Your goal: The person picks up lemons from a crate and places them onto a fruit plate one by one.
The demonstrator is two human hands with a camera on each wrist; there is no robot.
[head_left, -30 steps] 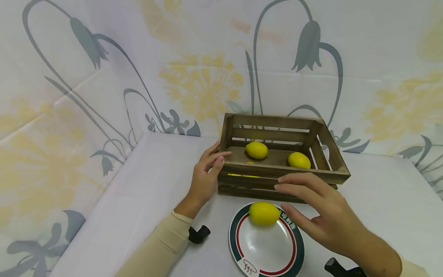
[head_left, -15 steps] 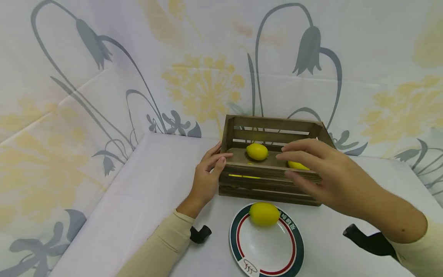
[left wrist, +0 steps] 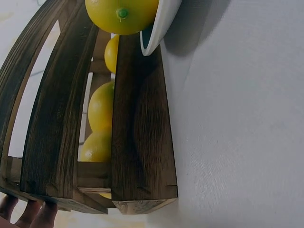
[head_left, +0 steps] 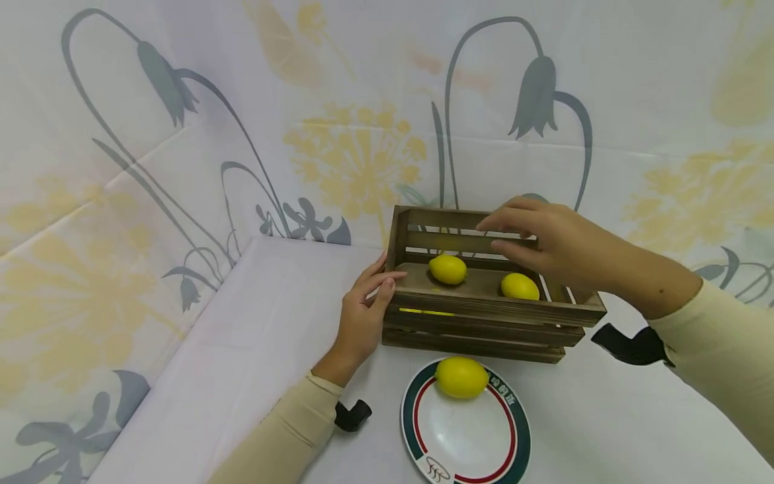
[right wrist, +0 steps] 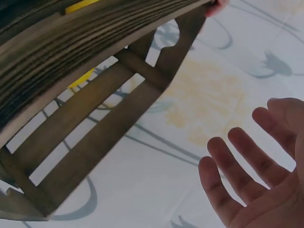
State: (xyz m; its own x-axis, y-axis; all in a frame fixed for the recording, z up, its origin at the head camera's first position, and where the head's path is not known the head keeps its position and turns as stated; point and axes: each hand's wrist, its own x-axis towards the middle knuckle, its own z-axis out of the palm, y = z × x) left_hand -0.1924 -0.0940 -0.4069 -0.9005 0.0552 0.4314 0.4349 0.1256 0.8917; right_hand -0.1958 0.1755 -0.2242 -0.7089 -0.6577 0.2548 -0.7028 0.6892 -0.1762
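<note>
Left hand (head_left: 358, 314), fingers fairly straight, touches the left edge of the brown slatted wooden crate (head_left: 484, 304); right hand (head_left: 547, 236), loose and empty, hovers above yellow oval lemons (head_left: 520, 286) inside, apparently a reach needing descent.

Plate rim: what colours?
The plate has a dark green band with a thinner red ring inside it; clearest in the head view.

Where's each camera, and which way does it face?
Head: head-worn, facing forward and down at crate and plate; left hand, right hand, sleeves show.
Left wrist: wrist-worn, facing crate slats; left fingertips show.
Right wrist: wrist-worn, facing crate and backdrop; parts of both hands show.
Shared by head and left wrist: plate's lemon.
</note>
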